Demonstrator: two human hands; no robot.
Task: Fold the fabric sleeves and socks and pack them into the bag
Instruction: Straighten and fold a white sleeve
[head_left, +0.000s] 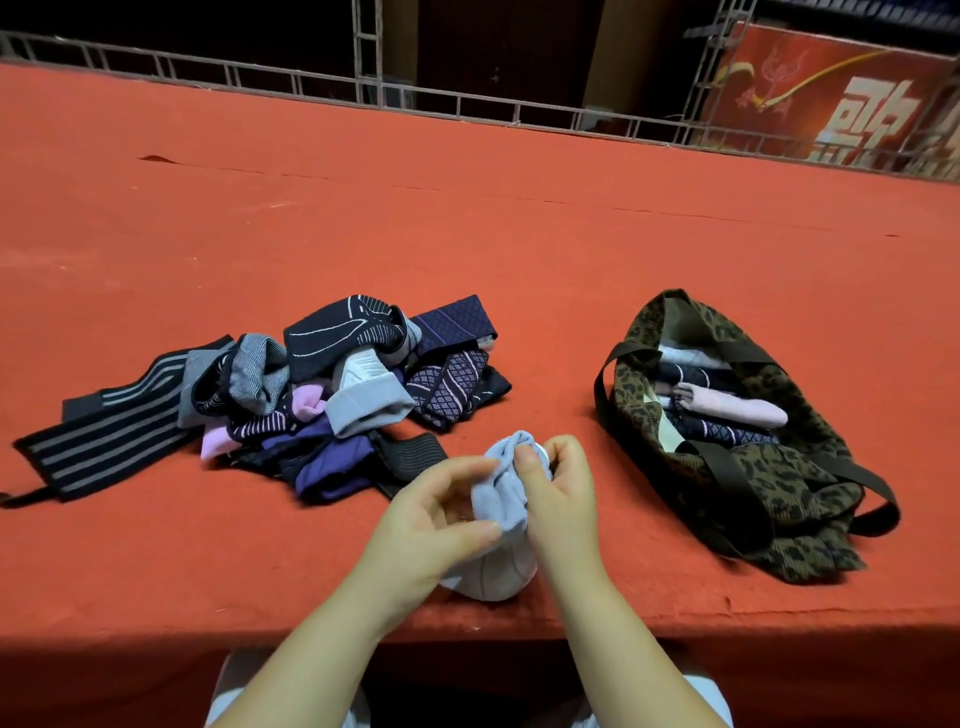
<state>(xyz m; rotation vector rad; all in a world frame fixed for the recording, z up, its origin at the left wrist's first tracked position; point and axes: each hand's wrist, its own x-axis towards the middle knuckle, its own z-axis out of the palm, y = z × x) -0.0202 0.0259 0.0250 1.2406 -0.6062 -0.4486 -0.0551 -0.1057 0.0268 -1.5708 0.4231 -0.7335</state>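
A pale grey sock (500, 499) is bunched between both hands just above the red table's near edge. My left hand (426, 525) grips its lower part with thumb and fingers curled round it. My right hand (561, 488) pinches its upper cuff. To the left lies a pile of socks and fabric sleeves (311, 395) in black, purple, grey and pink. On the right a leopard-print bag (779, 499) lies open, with several folded pieces (722, 410) inside.
A red cloth (467, 234) covers the table, which stretches far back to a metal railing (363, 88). A long striped black sleeve (104, 431) reaches out from the pile toward the left edge. The bag's dark straps (878, 499) trail to the right.
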